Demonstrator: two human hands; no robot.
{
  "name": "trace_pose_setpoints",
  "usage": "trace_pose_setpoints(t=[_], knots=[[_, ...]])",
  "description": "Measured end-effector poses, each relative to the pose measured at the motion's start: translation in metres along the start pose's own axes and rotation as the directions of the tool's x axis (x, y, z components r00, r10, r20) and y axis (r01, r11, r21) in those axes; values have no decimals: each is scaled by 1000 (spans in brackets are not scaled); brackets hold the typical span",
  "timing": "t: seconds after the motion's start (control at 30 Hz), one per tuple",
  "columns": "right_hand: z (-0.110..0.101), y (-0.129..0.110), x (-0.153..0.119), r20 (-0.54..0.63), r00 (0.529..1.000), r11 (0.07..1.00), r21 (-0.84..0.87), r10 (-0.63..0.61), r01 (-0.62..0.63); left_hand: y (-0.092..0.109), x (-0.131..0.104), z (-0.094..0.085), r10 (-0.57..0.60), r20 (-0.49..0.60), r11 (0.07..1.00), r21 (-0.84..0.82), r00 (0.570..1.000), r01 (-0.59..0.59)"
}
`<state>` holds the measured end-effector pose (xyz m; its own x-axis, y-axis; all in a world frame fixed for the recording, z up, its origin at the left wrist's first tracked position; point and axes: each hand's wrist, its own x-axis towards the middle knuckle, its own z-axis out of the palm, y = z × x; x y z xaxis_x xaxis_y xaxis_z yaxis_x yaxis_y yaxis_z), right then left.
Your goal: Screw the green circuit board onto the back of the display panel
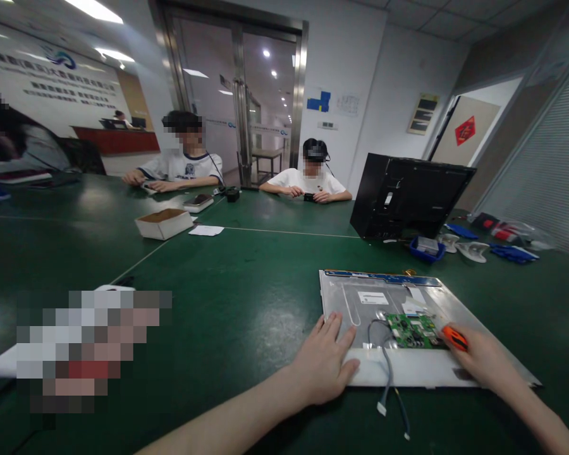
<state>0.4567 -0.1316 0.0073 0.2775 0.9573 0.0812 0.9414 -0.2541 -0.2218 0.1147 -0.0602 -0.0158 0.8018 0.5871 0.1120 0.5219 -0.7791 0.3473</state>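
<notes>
A flat display panel point(422, 366) lies back side up on the green table, with a green circuit board point(415, 330) on it. My left hand point(325, 360) rests on the panel's left edge, fingers spread and holding nothing. In my right hand point(478, 357) is a screwdriver with an orange and black handle point(455, 338), at the right end of the board. Its tip is too unclear to make out. Grey cables point(385, 373) run from the board over the panel's near edge, their white plugs lying on the table.
Behind the panel stands a black monitor housing point(412, 196), beside a small blue tray point(427, 248) and blue cloth-like items point(514, 254). An open white box point(165, 224) and paper point(207, 230) lie further left. Two people sit across the table, handling small objects. A blurred-out patch covers the near left.
</notes>
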Motion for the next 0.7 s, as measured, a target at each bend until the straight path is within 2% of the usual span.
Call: trace_pose_setpoints(t=[0.1, 0.27, 0.47, 0.6, 0.7], knots=[[9, 10, -6, -19, 999, 998, 30, -48, 49, 0, 2, 0, -4, 3, 1000, -7, 1000, 4], [24, 25, -13, -116, 981, 988, 6, -153, 154, -2, 0, -1, -22, 22, 1000, -9, 1000, 22], [26, 36, -16, -68, 979, 977, -101, -194, 186, -2, -1, 0, -23, 10, 1000, -10, 1000, 23], [18, 38, -12, -28, 984, 980, -98, -175, 172, -2, -1, -1, -25, 16, 999, -22, 1000, 25], [14, 40, -4, -27, 997, 993, -96, -77, 74, -1, 0, -1, -24, 17, 999, -27, 1000, 24]])
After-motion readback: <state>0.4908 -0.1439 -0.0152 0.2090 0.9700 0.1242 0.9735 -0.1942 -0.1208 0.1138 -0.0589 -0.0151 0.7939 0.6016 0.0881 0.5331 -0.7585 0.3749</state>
